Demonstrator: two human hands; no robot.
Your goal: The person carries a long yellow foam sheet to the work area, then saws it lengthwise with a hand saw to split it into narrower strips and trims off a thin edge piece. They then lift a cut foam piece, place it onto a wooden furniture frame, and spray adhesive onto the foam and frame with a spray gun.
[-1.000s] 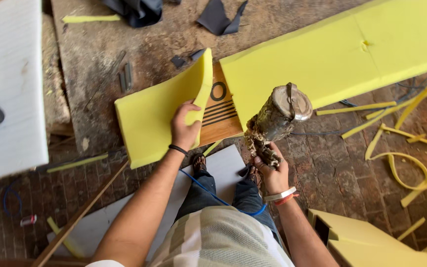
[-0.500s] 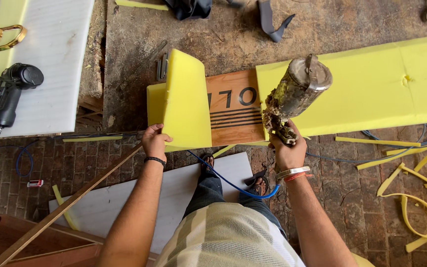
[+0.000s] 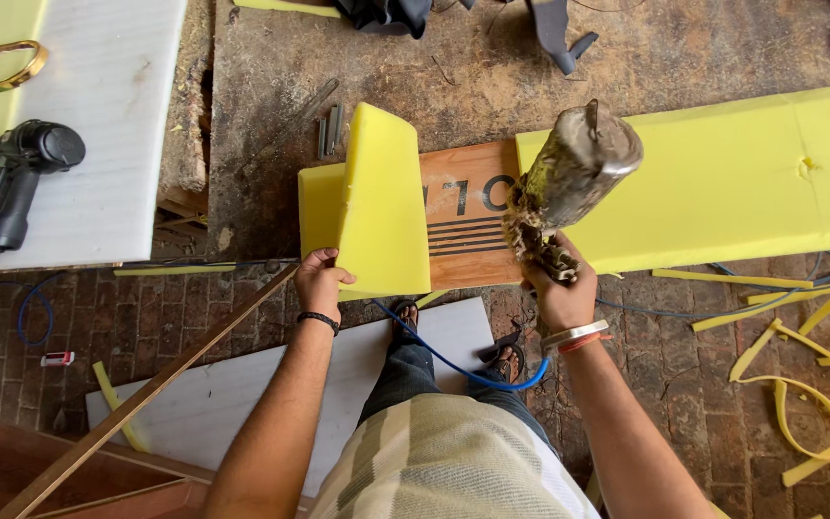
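My left hand (image 3: pixel 321 281) grips the near edge of a yellow foam sheet (image 3: pixel 381 202) and holds it lifted off a brown wooden board (image 3: pixel 468 221) with black stripes. My right hand (image 3: pixel 559 288) is closed on the handle of a glue-crusted spray gun (image 3: pixel 573 173), whose cup tilts up over the board's right part. A blue hose (image 3: pixel 453 360) runs from the gun down between my legs. A second, longer yellow foam slab (image 3: pixel 732 183) lies right of the board.
A black pneumatic stapler (image 3: pixel 16 187) rests on a white foam sheet (image 3: pixel 108 125) at the left. Staple strips (image 3: pixel 329 130) lie on the dusty slab behind the foam. Yellow foam offcuts (image 3: pixel 799 384) litter the brick floor at the right. A wooden strip (image 3: pixel 146 399) slants at lower left.
My left hand has folded the foam sheet further up and to the left, uncovering more of the striped board. The spray gun has stayed over the board's right end.
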